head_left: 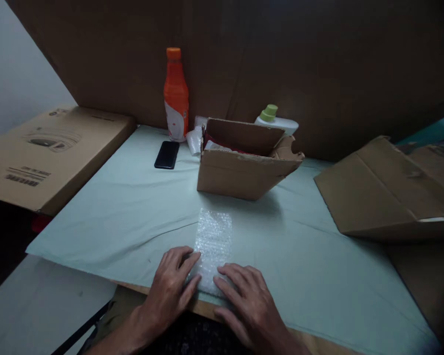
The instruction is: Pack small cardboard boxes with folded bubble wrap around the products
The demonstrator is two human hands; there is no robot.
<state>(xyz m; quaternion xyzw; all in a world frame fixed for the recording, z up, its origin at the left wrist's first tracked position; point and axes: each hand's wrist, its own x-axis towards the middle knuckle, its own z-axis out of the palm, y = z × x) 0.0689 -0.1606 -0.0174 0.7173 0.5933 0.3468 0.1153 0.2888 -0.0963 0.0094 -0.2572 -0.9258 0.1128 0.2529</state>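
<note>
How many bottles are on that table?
2. An orange bottle stands at the back beside the black phone; a white bottle with a green cap sits behind the open cardboard box, which may hide others.

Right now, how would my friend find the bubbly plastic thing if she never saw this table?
Start at the pale green cloth covering the table, then come to its near edge below the open cardboard box. There lies the bubble wrap, with the left hand and right hand pressing its near end. It is the only clear, bumpy sheet there.
</note>
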